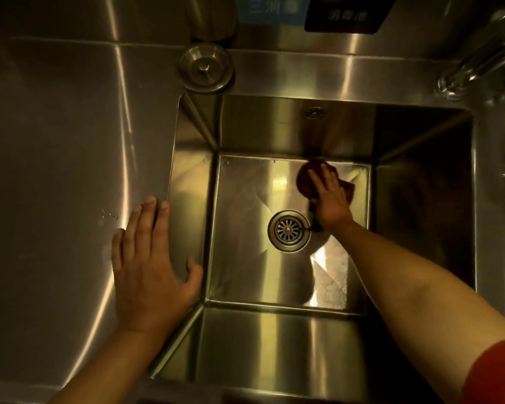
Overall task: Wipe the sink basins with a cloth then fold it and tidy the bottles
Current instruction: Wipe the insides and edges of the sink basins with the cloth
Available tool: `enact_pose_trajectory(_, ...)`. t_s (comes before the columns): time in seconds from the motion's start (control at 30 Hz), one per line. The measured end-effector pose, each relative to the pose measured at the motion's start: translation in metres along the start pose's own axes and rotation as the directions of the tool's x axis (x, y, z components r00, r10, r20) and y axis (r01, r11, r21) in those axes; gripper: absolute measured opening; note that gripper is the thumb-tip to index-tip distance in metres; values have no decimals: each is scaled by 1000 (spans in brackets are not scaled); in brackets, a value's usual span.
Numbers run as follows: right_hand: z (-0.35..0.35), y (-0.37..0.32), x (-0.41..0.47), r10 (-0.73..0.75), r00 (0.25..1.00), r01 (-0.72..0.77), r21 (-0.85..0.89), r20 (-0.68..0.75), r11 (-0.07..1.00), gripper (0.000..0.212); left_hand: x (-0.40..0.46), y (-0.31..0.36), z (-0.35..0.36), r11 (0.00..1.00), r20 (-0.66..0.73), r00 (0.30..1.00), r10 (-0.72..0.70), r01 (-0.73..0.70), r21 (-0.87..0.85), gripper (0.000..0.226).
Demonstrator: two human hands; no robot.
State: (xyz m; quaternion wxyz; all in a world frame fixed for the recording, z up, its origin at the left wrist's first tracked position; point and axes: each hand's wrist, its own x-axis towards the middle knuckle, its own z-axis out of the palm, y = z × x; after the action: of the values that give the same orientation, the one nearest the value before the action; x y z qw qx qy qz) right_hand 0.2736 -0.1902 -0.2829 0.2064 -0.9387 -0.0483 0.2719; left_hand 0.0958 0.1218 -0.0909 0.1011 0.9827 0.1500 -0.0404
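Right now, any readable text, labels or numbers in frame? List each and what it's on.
Blue sign on the back wall above the sink: pale characters, too blurred to read.
Black sign on the same wall, to its right: pale characters, also too blurred to read.
Nothing else carries text: no writing shows on the sink, the drain plug, the tap or the cloth.

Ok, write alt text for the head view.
Seen from above, a person's right hand presses a dark cloth onto the floor of a stainless steel sink basin, beyond the round drain strainer. The left hand rests flat on the steel counter; a sink stopper lies behind the basin.
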Motion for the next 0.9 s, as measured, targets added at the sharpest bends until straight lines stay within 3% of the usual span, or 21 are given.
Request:
enact_pose_trajectory(0.07, 0, 22, -21, 98, 995, -97, 30, -28, 995, 82, 0, 1, -2, 1000, 9, 1000, -1, 1, 4, 99)
enact_pose_trajectory(0.17, 12, 43, -62, 134, 989, -131, -43, 63, 990, 80, 0, 2, -4, 1000, 25, 1000, -3, 3, -6, 98)
enact_pose_trajectory(0.27, 35, 55, -108, -6, 977, 48, -192, 212, 980, 86, 0, 4, -6, 1000, 39, 999, -10, 10, -10, 99)
enact_pose_trajectory(0.37, 68, 56, -147, -165, 895, 316, -327, 414, 891, 98, 0, 6, -7, 999, 52, 998, -28, 29, -20, 99)
enact_pose_trajectory(0.47, 98, 34, -158, -349, 757, 546, -243, 552, 802, 89, 1, 7, -8, 999, 58, 997, -43, 45, -27, 99)
enact_pose_trajectory(0.57, 121, -2, -136, -485, 671, 670, -180, 561, 720, 85, 0, 7, -9, 999, 67, 997, -42, 43, -27, 100)
enact_pose_trajectory(0.67, 132, -50, -97, -536, 689, 672, -155, 487, 724, 88, 1, 7, -8, 999, 68, 997, -26, 28, -25, 100)
enact_pose_trajectory(0.77, 127, -102, -46, -516, 779, 585, -118, 356, 802, 84, 1, 7, -7, 999, 57, 998, -28, 29, -21, 101)
enact_pose_trajectory(0.9, 106, -141, 14, -406, 886, 439, -129, 224, 889, 94, 1, 8, -5, 999, 47, 998, -29, 30, -22, 100)
